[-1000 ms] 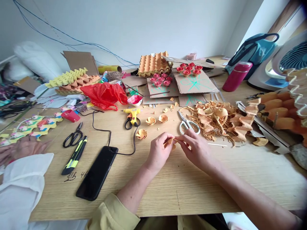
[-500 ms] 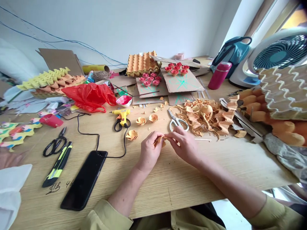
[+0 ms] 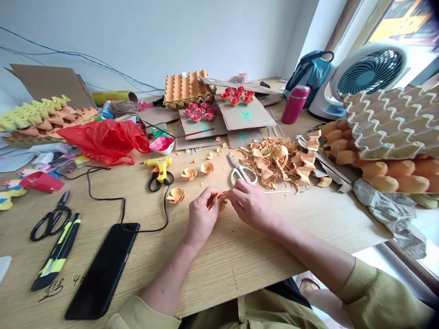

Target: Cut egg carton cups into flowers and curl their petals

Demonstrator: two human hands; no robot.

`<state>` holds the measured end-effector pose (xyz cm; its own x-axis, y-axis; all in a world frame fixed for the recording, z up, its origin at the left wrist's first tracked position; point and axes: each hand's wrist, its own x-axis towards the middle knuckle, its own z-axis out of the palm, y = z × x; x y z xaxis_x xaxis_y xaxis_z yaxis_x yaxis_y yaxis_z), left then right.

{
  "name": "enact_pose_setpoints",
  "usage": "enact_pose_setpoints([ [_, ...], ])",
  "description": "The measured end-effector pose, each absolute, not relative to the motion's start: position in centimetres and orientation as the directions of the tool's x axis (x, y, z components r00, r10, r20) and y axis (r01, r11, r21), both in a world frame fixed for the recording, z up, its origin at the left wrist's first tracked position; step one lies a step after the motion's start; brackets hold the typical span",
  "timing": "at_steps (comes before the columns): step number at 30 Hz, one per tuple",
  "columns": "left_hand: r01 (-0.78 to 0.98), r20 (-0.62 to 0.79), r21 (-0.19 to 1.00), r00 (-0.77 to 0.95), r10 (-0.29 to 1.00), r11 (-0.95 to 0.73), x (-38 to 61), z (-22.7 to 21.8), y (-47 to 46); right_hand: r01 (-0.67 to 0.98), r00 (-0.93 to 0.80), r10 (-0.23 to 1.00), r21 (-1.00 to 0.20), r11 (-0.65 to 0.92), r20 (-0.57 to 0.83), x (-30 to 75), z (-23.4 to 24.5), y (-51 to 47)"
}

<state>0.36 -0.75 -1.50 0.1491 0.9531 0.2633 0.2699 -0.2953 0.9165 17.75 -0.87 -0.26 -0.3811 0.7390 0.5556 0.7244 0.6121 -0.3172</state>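
Pinched in my left hand [image 3: 203, 217] is a small piece of orange egg carton [image 3: 216, 200], curved like a petal. The fingertips of my right hand [image 3: 252, 208] are closed on the same piece at its right edge, and partly hide it. Just beyond and to the left sit three orange carton flowers [image 3: 176, 195] with cupped petals. White-handled scissors [image 3: 244, 173] lie behind my right hand, and a yellow glue gun [image 3: 159, 167] stands farther left.
Carton scraps [image 3: 274, 160] are heaped at right, before stacked egg trays [image 3: 391, 132]. Red-painted flowers [image 3: 236, 96] sit on cardboard at the back. A phone [image 3: 103, 269], utility knife [image 3: 56, 253] and black scissors [image 3: 53, 219] lie at left. A pink bottle [image 3: 295, 105] stands near a fan [image 3: 370, 73].
My view has turned to the right, so the tabletop things appear farther left. Both hands stay closed on the carton piece with little change in grip.
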Motion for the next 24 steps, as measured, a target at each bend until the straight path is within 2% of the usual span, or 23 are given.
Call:
enact_pose_setpoints([
  [4, 0.318, 0.329, 0.883, 0.104, 0.938, -0.345, 0.4, -1.1, -1.0, 0.696, -0.331, 0.774, -0.414, 0.586, 0.539, 17.6, -0.3, -0.8],
  [6, 0.314, 0.318, 0.887, 0.115, 0.941, -0.339, 0.4, -1.0, -1.0, 0.682, -0.32, 0.787, -0.448, 0.578, 0.528, 17.6, -0.4, -0.8],
  [15, 0.22, 0.207, 0.948, 0.129, 0.97, -0.231, 0.6, -2.0, -0.6, 0.681, -0.375, 0.752, -0.389, 0.621, 0.543, 17.8, -0.8, -0.7],
  [20, 0.307, 0.3, 0.898, 0.096, 0.949, -0.315, 0.5, -1.0, -0.9, 0.658, -0.32, 0.77, -0.455, 0.6, 0.552, 17.5, -0.6, -0.5],
  [24, 0.314, 0.27, 0.903, 0.122, 0.955, -0.295, 0.3, -1.1, -0.8, 0.677, -0.336, 0.753, -0.411, 0.61, 0.565, 17.4, -0.6, -0.6],
])
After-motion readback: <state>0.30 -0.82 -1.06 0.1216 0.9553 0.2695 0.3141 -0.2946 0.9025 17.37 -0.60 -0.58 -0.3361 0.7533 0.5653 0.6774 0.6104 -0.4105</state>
